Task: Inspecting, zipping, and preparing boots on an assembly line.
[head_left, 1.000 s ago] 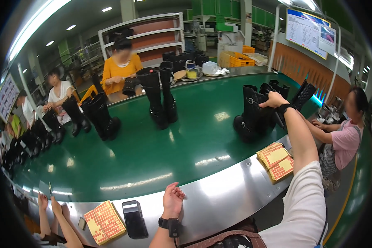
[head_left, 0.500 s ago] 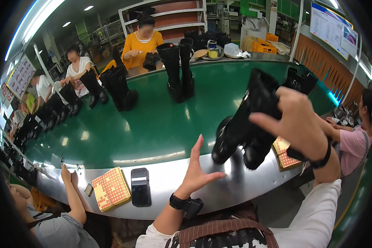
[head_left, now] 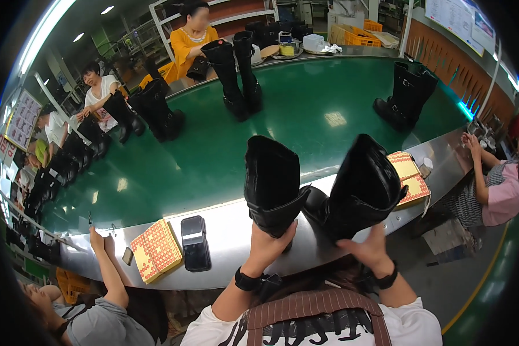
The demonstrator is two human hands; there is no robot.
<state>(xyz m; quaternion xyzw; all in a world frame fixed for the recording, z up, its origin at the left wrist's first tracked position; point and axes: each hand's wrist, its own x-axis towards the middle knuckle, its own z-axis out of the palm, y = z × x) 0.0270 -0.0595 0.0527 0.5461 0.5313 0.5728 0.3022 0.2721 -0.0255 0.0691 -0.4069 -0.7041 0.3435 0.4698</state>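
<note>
The left hand [head_left: 269, 245] has its grip clenched on the lower end of a black boot [head_left: 273, 185], which stands with the shaft opening up and away from the person. Just to the right, the right hand [head_left: 368, 249] is grasping a second black boot [head_left: 363, 187] from beneath, fingers spread on the underside; this boot tilts outward to the right. The two boots touch low down between the hands, and both are held up above the steel rim [head_left: 230, 242] of the surface.

Beyond the grips the green belt [head_left: 202, 155] lies open for a good stretch before the next pair of tall boots [head_left: 236, 75] at its far side. Left of the left grip, on the rim, lie a dark phone [head_left: 195, 243] and a yellow sheet of red dots [head_left: 155, 250], near each other. Right of the right grip another dotted sheet [head_left: 410, 179] lies on the rim, partly behind the tilted boot.

A neighbour's hand [head_left: 101, 241] rests at the rim well to the left. More boots [head_left: 406, 95] stand far right on the belt.

The soles of both held boots are hidden by the hands and shafts, and the thumbs cannot be made out. The near rim below the wrists is covered by the forearms.
</note>
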